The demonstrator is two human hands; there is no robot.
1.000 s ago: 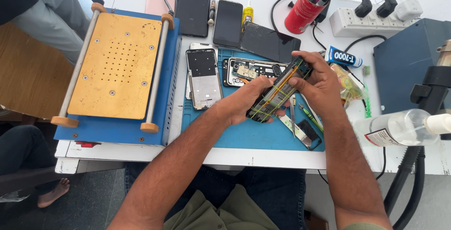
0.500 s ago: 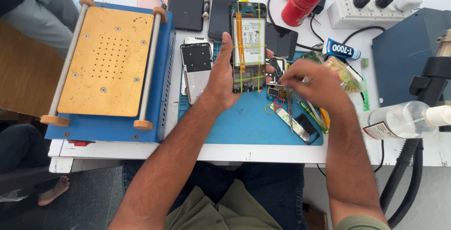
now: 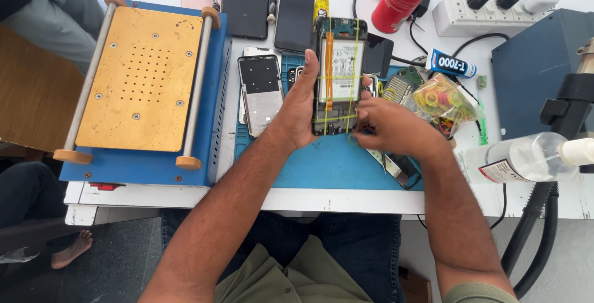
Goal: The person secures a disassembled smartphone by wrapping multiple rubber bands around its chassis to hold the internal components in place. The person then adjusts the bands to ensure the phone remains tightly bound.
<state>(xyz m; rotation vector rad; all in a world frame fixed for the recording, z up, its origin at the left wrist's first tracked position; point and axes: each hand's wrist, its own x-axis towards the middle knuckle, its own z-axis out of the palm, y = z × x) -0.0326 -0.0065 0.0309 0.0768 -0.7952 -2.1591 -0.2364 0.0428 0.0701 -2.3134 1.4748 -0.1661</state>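
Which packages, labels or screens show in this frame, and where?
Glue tube: right of the opened phone, small, blue and white.
Spray bottle: right table edge, lying down, clear, white label.
Dark phone: top centre, black blank screen.
Plastic bag: beside the right hand, clear, yellow rings inside.

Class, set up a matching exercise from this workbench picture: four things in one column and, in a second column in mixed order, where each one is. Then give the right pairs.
Things
1. opened phone
2. red pen cup
3. gold plate
4. clear bottle

Places
A. far left, on the blue machine
B. lying at the right edge of the table
C. held in the left hand, with the right hand at its lower corner
D. at the back, beside the white power strip

Pairs: 1-C, 2-D, 3-A, 4-B
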